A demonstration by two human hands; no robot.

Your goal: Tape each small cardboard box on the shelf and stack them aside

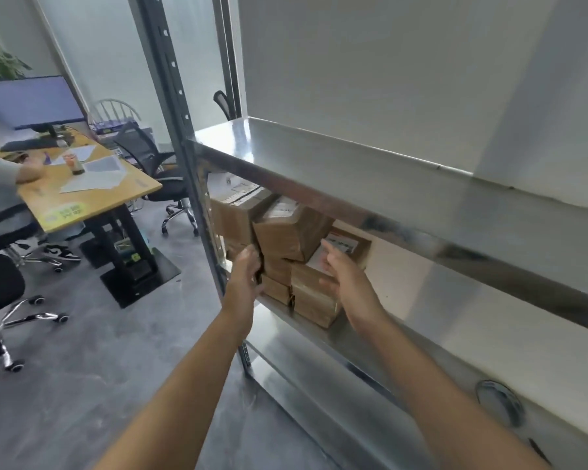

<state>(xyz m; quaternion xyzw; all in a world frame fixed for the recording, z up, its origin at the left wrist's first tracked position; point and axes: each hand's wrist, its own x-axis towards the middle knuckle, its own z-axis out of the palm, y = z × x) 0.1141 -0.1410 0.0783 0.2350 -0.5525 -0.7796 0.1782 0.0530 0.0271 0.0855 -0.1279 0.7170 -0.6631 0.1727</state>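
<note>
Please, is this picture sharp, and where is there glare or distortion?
Head view: wide-angle bending curves the shelf post; glare on the upper metal shelf; both the left hand and right hand are slightly motion-blurred; boxes sit in shadow.

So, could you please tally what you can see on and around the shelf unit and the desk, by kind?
Cardboard boxes on the shelf: at least 6 visible, stacked closely, exact count unclear
Tape roll: 1
Office chairs: 3 with wheels
Monitor: 1
Total: at least 11
</note>
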